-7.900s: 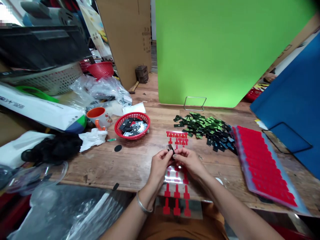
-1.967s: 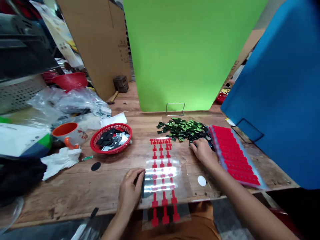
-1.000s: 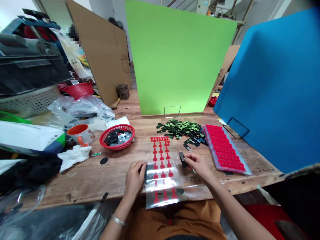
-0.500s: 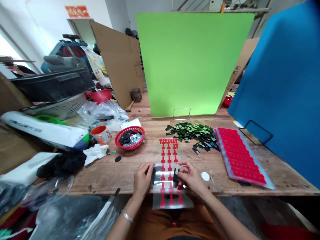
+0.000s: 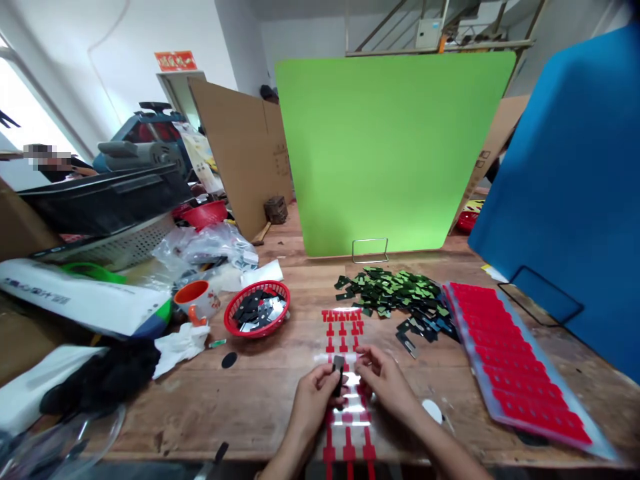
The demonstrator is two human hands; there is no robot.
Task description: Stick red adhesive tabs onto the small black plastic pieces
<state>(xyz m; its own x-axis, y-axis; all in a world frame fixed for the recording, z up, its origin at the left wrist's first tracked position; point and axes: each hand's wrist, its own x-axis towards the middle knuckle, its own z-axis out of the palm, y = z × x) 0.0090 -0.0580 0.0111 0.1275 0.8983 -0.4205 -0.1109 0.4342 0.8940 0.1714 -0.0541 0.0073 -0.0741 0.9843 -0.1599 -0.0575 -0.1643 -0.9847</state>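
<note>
Wooden table (image 5: 270, 380), black piece (image 5: 339, 365) half-hidden.

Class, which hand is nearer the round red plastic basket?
Left. The left hand, pinching a small dark flat piece, is below and right of the basket in view; the right hand is farther right.

Upright panels: one lime-green board (image 5: 390, 153), one blue board (image 5: 560, 187). Bench (image 5: 200, 413): brown wood-grain. Flat pieces (image 5: 395, 290): black, many reflecting green. T-shaped stickers (image 5: 343, 329): red, on clear film. Plastic basket (image 5: 230, 323): red. Ceramic mug (image 5: 204, 303): white, floral-patterned, orange inside and handle.
</note>
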